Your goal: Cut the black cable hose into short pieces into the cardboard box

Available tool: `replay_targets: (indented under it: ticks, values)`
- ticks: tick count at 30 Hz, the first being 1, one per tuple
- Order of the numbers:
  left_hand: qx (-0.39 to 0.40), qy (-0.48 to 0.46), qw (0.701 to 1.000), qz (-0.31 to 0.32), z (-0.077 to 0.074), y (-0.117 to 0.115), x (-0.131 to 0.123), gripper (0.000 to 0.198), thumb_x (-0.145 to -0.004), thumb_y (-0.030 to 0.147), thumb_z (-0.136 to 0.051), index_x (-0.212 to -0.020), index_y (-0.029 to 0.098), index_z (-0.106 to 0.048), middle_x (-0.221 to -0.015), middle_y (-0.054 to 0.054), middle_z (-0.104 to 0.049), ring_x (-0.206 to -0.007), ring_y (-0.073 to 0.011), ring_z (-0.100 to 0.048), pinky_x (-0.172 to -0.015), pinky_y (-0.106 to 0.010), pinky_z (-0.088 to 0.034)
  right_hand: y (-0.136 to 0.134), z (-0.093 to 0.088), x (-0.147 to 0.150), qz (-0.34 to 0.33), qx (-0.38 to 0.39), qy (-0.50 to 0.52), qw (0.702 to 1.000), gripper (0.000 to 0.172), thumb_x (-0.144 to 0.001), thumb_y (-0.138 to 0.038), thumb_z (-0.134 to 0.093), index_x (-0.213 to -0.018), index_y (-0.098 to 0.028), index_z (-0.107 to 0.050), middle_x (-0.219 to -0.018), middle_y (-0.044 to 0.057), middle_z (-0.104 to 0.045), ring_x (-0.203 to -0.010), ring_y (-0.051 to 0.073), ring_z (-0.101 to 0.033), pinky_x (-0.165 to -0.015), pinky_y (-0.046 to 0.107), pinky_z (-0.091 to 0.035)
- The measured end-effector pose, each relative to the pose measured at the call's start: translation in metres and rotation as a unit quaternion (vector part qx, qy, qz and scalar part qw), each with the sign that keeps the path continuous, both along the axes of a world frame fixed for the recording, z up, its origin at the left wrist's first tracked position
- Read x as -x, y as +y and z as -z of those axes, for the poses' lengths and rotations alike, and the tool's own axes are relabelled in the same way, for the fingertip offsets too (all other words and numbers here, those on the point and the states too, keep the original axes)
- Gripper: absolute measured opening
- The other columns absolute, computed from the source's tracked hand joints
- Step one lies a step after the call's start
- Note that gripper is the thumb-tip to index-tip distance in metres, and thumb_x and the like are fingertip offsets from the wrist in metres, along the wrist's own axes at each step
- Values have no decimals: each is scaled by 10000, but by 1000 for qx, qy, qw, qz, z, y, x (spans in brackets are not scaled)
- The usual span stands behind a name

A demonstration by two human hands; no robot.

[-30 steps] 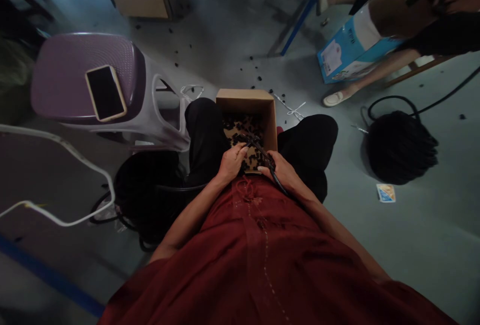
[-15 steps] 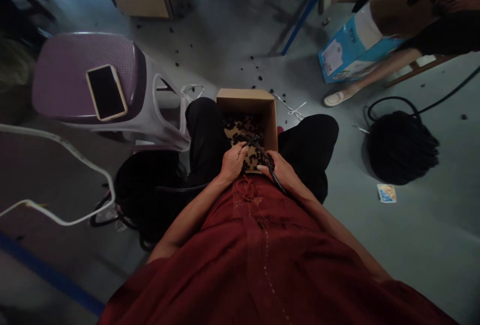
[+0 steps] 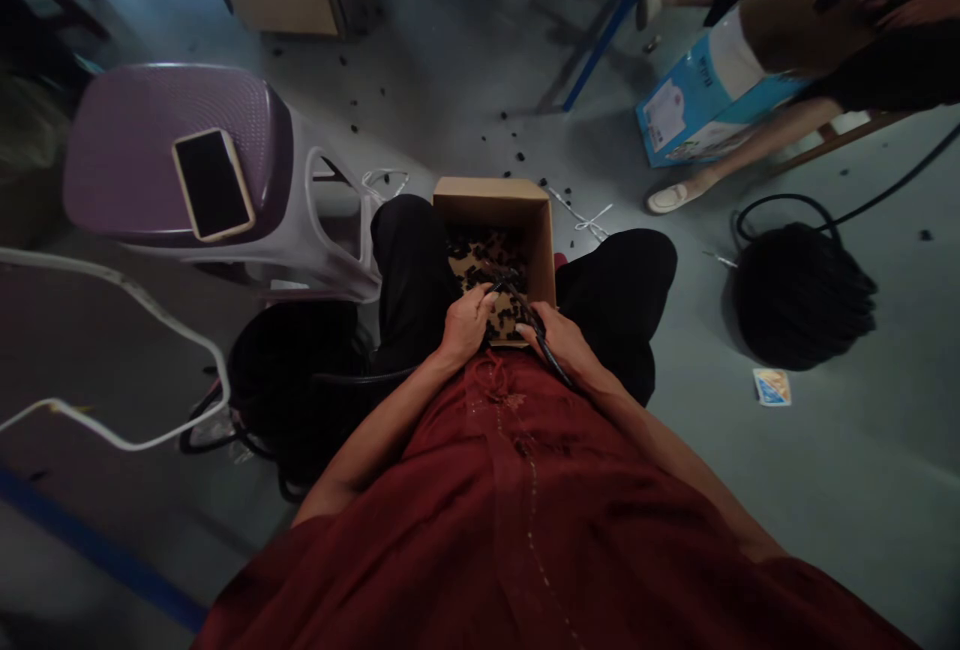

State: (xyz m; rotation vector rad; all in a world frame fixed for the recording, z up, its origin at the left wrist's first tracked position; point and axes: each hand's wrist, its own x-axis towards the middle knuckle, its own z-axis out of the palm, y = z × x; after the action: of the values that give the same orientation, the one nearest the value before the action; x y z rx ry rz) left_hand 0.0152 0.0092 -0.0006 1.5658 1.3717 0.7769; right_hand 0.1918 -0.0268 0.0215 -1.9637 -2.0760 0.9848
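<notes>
- black cable [image 3: 520, 302] runs between my two grips, just above the near end of the cardboard box [image 3: 491, 193] wedged between my knees
- left hand [image 3: 465, 323]: fingertips pinching the cable's end, knuckles up
- right hand [image 3: 561, 342]: curled around the cable, which trails back past my wrist
- small black pieces [image 3: 480, 255] lie in the box

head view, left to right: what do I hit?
phone → left hand → right hand, both gripping one cable → shoe → cable coil. Stool, box and blue carton overlap these, so they are left out.
</notes>
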Motion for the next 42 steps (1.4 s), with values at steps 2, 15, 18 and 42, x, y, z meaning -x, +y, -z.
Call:
replay_targets:
  ticks: [2, 15, 18, 42]
  values:
    - [14, -6, 1000, 6, 1, 1, 0, 308, -908, 294, -401, -1061, 136, -617, -797, -34, -634, -735, -127, -557, -715, -228, -424, 0, -1, 0, 0, 6, -9, 1000, 362, -850, -421, -459, -1109, -173, -508, -984, 106, -614, -890, 228, -573, -771, 319, -433]
    - [345, -281, 879, 172, -19, 25, 25, 453, -815, 517, -503, -946, 99, -617, -717, -53, -595, -566, -88, -499, -537, -215, -427, -6, 6, -12, -16, -45, 49, 998, 415, -842, -438, -454, -1160, -174, -486, -1067, 107, -578, -985, 233, -550, -863, 361, -427]
    - [344, -308, 867, 189, -21, 27, 27, 451, -777, 518, -561, -935, 101, -627, -681, -35, -567, -524, -67, -456, -481, -197, -373, -6, 4, -12, -19, -52, 61, 997, 427, -843, -444, -452, -1165, -165, -480, -1091, 114, -571, -1009, 234, -542, -884, 362, -420]
    - [21, -29, 997, 74, -6, 12, 9, 279, -878, 301, -427, -997, 159, -635, -763, -18, -626, -729, -136, -561, -709, -235, -425, -5, -3, -6, 18, 11, 47, 999, 429, -839, -457, -455, -1156, -170, -485, -1051, 112, -586, -932, 224, -563, -796, 337, -434]
